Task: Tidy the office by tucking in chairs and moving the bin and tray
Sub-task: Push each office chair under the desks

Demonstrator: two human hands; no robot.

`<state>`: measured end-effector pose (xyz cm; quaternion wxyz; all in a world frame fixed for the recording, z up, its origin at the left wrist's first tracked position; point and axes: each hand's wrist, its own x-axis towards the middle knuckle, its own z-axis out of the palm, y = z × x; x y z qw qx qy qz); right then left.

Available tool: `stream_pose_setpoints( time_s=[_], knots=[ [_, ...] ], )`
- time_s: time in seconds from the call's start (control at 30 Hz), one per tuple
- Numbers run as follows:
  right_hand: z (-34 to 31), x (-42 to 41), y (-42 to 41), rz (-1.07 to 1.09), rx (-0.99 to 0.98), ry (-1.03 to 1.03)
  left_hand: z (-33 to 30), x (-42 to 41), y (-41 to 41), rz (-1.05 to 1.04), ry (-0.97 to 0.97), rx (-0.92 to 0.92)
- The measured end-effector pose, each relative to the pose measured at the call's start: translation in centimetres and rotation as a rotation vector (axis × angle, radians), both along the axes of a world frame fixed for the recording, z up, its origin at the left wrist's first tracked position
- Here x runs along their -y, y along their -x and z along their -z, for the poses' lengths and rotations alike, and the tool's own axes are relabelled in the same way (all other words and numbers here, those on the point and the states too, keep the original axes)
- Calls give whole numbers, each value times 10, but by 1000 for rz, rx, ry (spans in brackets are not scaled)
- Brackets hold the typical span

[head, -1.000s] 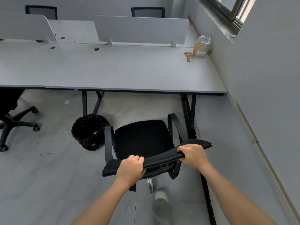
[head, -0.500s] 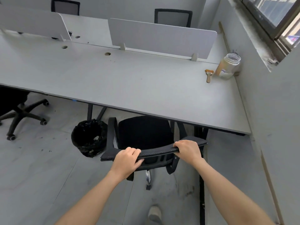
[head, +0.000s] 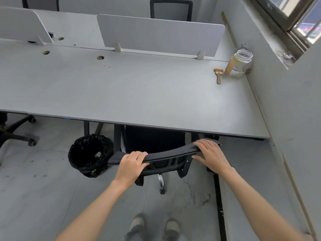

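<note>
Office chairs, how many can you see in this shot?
4. One office chair held at the near desk, one base at far left, and two backrests beyond the dividers, left and right. Others may be hidden.

Black mesh chair (head: 161, 154), black-lined bin (head: 89, 154), pale grey desk (head: 139, 94) — orange-tipped brush (head: 218, 75) beside a clear jar (head: 240, 64).
</note>
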<state>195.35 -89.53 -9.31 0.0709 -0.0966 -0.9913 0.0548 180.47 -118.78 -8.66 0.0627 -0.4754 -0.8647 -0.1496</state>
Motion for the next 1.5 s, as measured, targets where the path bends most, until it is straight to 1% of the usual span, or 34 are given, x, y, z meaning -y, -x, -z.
stream_pose_setpoints(
  time_s=[0.1, 0.2, 0.37, 0.47, 0.73, 0.93, 1.13, 1.5],
  knots=[
    [2, 18, -1, 92, -28, -30, -1, 12, 10, 36, -42, 89],
    [2, 37, 2, 160, -48, -27, -5, 20, 19, 56, -32, 132],
    [3, 75, -4, 208, -84, -7, -10, 42, 35, 3, 12, 178],
    [6, 99, -8, 248, -87, -18, -13, 57, 41, -11, -14, 208],
    [21, 137, -42, 263, -195, -20, 1, 90, 30, 73, -90, 138],
    [16, 126, -53, 225, -182, 24, 11, 86, 1, -22, -211, 141],
    [10, 115, -56, 208, -152, 61, 15, 81, -11, -51, -205, 140],
    [5, 131, -54, 252, -118, 76, 13, 88, 2, -26, -193, 138]
  ],
)
